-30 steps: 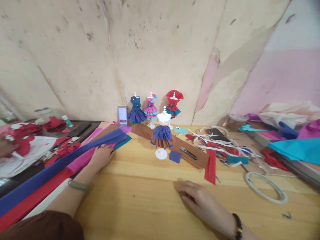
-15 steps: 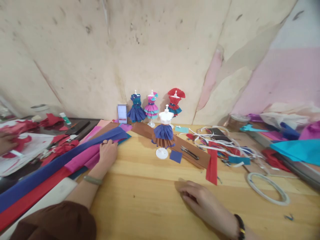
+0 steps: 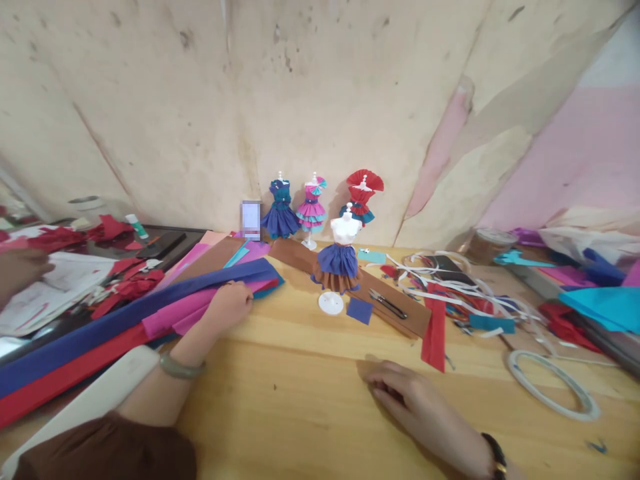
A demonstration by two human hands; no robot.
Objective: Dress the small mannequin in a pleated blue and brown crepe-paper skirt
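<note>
My left hand (image 3: 233,305) reaches onto a pile of folded crepe paper, its fingers curled over the edge of magenta crepe paper (image 3: 190,308). A long blue crepe paper strip (image 3: 150,300) lies on top, with a red strip (image 3: 90,373) below. My right hand (image 3: 405,397) rests on the wooden table, fingers loosely curled, nothing visible in them. Between and beyond my hands stands a white mini dress form (image 3: 346,229) in a blue and brown ruffled skirt (image 3: 337,263). Beside its base lie a blue paper square (image 3: 359,311) and black thread snips (image 3: 389,304).
Three dressed forms, including a pink-dressed one (image 3: 311,208), stand by the wall. A brown paper strip (image 3: 415,320), red strip (image 3: 433,333), tangled white ribbons (image 3: 450,293) and a tape roll (image 3: 553,385) lie right. At far left, another person's hand (image 3: 23,273) is over papers.
My left hand and the paper under it have shifted a little to the right, baring a turquoise strip behind the blue one. My right hand stays put. The view has turned slightly left.
</note>
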